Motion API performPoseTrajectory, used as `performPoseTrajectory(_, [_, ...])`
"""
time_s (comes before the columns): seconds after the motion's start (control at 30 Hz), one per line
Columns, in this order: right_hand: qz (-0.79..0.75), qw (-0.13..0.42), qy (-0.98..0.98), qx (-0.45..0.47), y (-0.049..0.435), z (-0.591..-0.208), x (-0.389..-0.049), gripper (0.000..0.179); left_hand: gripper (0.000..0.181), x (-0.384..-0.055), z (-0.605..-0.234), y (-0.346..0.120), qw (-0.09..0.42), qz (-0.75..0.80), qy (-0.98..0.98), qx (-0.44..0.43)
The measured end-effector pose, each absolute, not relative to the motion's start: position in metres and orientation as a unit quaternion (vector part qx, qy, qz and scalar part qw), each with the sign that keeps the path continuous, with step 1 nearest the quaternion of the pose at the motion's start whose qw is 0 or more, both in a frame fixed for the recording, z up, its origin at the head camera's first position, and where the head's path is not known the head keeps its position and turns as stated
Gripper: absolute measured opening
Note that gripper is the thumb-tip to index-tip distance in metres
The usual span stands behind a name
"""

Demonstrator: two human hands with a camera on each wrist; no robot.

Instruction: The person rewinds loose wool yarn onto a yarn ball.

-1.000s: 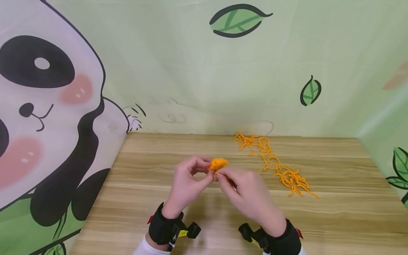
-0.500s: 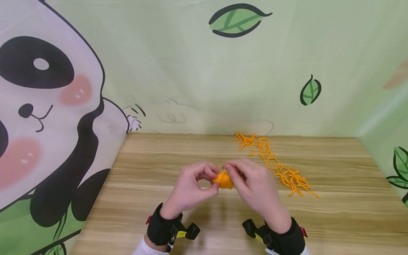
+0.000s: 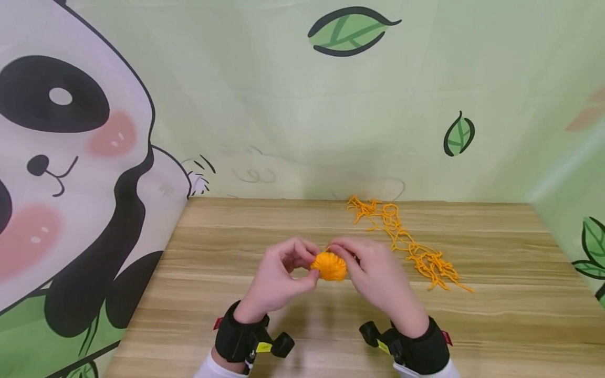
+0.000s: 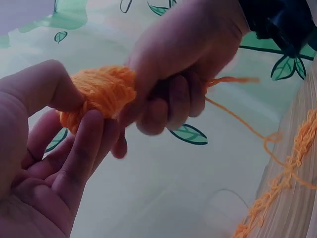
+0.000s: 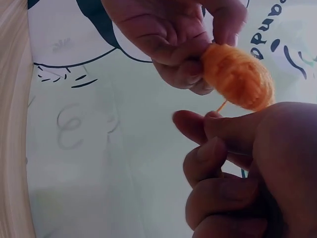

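Note:
A small ball of orange yarn [image 3: 330,266] is held above the table in front of me. My left hand [image 3: 282,275] pinches its left end between thumb and fingers. At its right side, my right hand [image 3: 380,278] pinches a strand of the yarn [image 5: 222,105] between thumb and forefinger, its other fingers curled. In the left wrist view, a loose tail of yarn [image 4: 233,115] runs from behind the right fist toward the table. A tangled length of orange yarn [image 3: 402,236] lies on the table beyond my right hand.
The wood-grain table [image 3: 227,231] ends at a pale green backdrop [image 3: 264,115] printed with leaves. A large printed panda [image 3: 137,205] covers the left side. Black wrist straps with small cameras [image 3: 282,345] sit on both wrists.
The ball has come nearer and turned, showing its wound side. My right hand rose from below the ball to its upper right, then shifted slightly. The tangled yarn lies unmoved.

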State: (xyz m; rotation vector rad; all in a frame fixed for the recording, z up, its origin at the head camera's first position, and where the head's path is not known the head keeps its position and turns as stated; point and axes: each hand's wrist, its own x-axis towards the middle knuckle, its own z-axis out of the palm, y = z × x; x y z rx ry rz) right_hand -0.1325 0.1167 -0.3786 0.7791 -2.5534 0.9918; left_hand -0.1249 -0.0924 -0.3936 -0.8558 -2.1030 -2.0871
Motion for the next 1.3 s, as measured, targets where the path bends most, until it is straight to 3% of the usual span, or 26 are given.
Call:
performPoseTrajectory(0.2, [0.300, 0.069, -0.913, 0.269, 0.111, -0.382, -0.130, 0.012, 0.016, -0.128, -0.399, -0.095, 0.061, -0.729, -0.652, -0.199])
performPoseTrajectory(0.53, [0.278, 0.042, -0.899, 0.334, 0.095, -0.385, -0.119, 0.015, 0.017, -0.134, -0.404, -0.092, 0.147, -0.722, -0.668, -0.100])
performPoseTrajectory(0.7, [0.285, 0.064, -0.891, 0.348, 0.094, -0.380, -0.114, 0.015, 0.017, -0.132, -0.397, -0.089, 0.175, -0.670, -0.711, -0.120])
performPoseTrajectory(0.97, [0.333, 0.151, -0.866, 0.341, 0.103, -0.371, -0.111, 0.012, 0.019, -0.124, -0.380, -0.082, 0.204, -0.572, -0.758, -0.238])
performPoseTrajectory(1.3, [0.355, 0.224, -0.855, 0.305, 0.111, -0.368, -0.118, 0.013, 0.024, -0.132, -0.400, -0.083, 0.209, -0.519, -0.754, -0.344])
